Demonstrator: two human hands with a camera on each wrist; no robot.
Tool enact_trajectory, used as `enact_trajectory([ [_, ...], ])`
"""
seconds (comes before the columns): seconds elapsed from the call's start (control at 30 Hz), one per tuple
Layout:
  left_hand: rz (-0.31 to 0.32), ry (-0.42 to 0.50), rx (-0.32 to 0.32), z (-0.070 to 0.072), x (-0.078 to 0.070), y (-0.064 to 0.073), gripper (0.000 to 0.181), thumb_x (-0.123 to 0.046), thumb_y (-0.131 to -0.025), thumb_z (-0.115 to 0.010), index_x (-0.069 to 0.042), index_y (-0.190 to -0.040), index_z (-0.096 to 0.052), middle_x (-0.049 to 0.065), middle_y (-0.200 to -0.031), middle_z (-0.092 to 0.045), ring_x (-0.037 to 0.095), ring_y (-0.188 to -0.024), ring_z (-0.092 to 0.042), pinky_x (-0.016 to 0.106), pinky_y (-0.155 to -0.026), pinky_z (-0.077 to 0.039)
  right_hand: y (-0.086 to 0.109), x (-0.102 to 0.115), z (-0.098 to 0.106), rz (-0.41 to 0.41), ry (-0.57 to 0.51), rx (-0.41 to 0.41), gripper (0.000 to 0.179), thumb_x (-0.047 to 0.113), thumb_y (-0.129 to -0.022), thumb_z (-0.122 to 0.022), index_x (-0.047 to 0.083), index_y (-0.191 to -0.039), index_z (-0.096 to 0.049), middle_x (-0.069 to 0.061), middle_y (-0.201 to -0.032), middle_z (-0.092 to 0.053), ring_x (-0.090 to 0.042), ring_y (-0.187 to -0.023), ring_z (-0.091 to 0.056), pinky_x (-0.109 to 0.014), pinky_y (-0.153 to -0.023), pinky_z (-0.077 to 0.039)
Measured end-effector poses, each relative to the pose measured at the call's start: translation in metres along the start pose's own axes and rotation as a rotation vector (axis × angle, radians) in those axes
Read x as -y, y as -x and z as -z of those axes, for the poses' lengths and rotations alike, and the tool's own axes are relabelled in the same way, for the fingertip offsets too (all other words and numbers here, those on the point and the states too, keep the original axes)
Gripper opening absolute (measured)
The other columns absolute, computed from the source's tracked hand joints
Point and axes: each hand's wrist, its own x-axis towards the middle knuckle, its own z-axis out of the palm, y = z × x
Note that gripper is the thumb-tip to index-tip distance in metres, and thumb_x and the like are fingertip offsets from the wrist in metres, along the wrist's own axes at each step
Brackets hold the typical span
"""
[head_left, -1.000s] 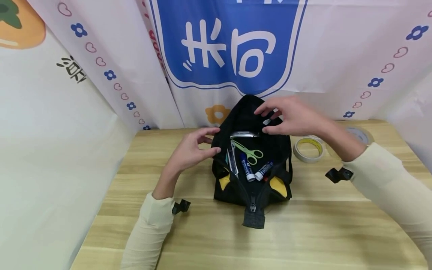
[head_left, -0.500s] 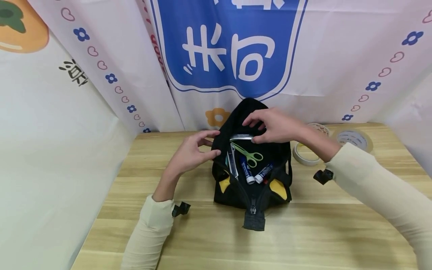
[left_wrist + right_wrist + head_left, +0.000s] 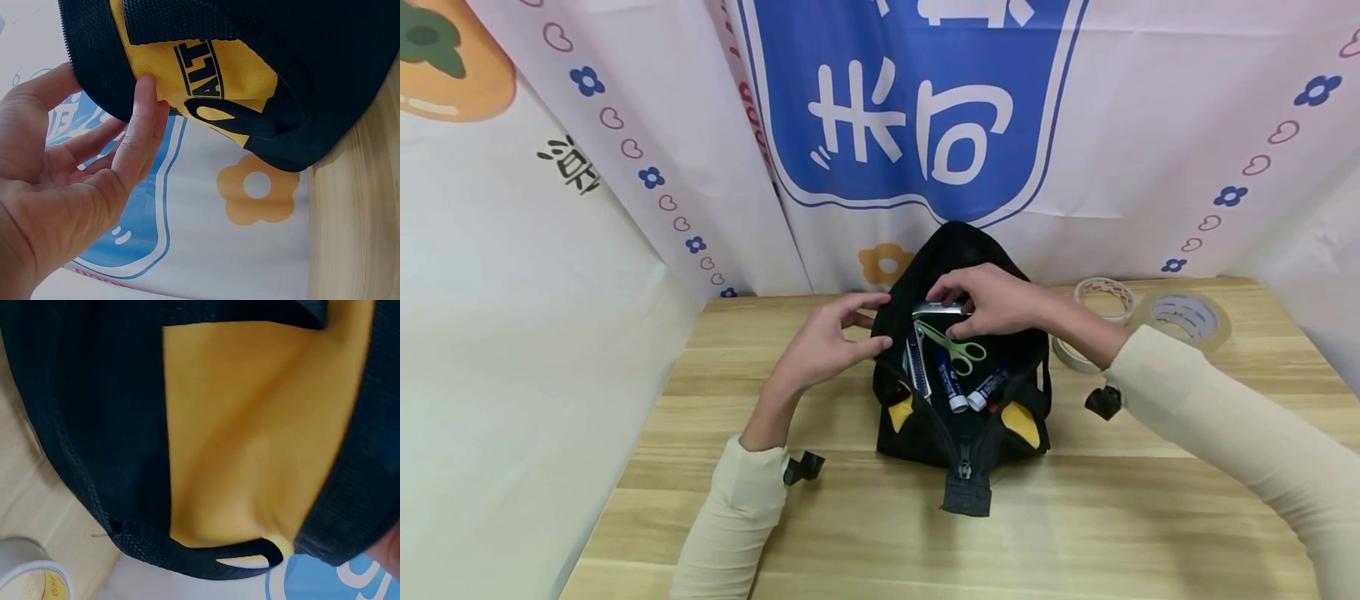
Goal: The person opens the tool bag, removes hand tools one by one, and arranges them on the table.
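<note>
Since the earlier frame, your right hand (image 3: 1000, 300) has come lower and more to the left, and it is now inside the mouth of the bag, near the middle of the frame. Its thumb stands apart from the bent fingers, with the silver tool (image 3: 934, 309) between them; whether they already touch it, you cannot tell, because the right wrist view has the side of the bag in front. Your left hand (image 3: 823, 342), at centre left, is spread wide, and its fingertips rest against the left side of the black bag (image 3: 904, 443) without closing round it, as far as can be seen.

Below your right hand lie the green scissors (image 3: 952, 342), then a cutter knife (image 3: 917, 362) to the left and two blue-and-white glue sticks (image 3: 953, 387) lower in the bag. Farther out, at the right of the frame, three tape rolls (image 3: 1180, 311) lie on the tabletop (image 3: 850, 542), one partly hidden by your forearm.

The work seems to be partway: the bag is already unzipped and several tools are inside, while the tape rolls remain outside and the silver tool is not yet lifted.
</note>
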Motion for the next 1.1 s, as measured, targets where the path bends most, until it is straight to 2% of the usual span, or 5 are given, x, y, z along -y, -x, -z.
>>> enact_trajectory([
  [0.33,-0.003,-0.004,-0.008,0.001,0.001,0.000,0.057,-0.014,-0.096,-0.081,-0.011,-0.150,-0.062,0.008,-0.154,-0.062,0.031,-0.123,-0.071,0.035,-0.087,-0.064,-0.007,-0.004,-0.009,-0.009,0.023,0.072,0.046,0.011,-0.090,-0.083,0.005,-0.133,-0.071,-0.012,-0.131,-0.074,-0.032,-0.115,-0.073,-0.046,-0.095,-0.063],
  [0.6,0.004,-0.006,-0.004,0.002,0.000,0.001,0.058,-0.014,-0.096,-0.081,-0.011,-0.150,-0.062,0.008,-0.154,-0.063,0.031,-0.123,-0.072,0.033,-0.084,-0.064,-0.017,-0.010,-0.010,-0.041,0.036,0.121,0.045,0.013,-0.091,-0.083,0.004,-0.133,-0.071,-0.017,-0.135,-0.073,-0.031,-0.121,-0.072,-0.047,-0.101,-0.061],
  [0.8,0.006,-0.009,-0.005,0.002,0.001,0.002,0.059,-0.013,-0.096,-0.081,-0.011,-0.151,-0.061,0.008,-0.155,-0.062,0.031,-0.124,-0.072,0.032,-0.083,-0.062,-0.030,-0.016,-0.007,-0.103,0.037,0.129,0.047,0.012,-0.091,-0.083,0.002,-0.135,-0.069,-0.019,-0.135,-0.072,-0.035,-0.125,-0.070,-0.051,-0.110,-0.056],
  [0.93,0.013,-0.018,-0.001,0.002,0.001,0.002,0.059,-0.014,-0.096,-0.081,-0.012,-0.151,-0.061,0.007,-0.155,-0.062,0.030,-0.125,-0.071,0.032,-0.083,-0.062,-0.036,-0.022,-0.007,-0.132,0.041,0.131,0.047,0.010,-0.091,-0.083,0.001,-0.135,-0.068,-0.019,-0.136,-0.072,-0.038,-0.125,-0.069,-0.051,-0.110,-0.055],
  [1.1,0.006,-0.028,0.001,0.004,0.000,0.002,0.059,-0.014,-0.096,-0.081,-0.011,-0.151,-0.061,0.009,-0.156,-0.061,0.032,-0.125,-0.071,0.034,-0.086,-0.062,-0.044,-0.028,-0.011,-0.129,0.078,0.157,0.049,0.011,-0.091,-0.082,-0.002,-0.136,-0.067,-0.022,-0.138,-0.070,-0.039,-0.126,-0.069,-0.051,-0.110,-0.055],
])
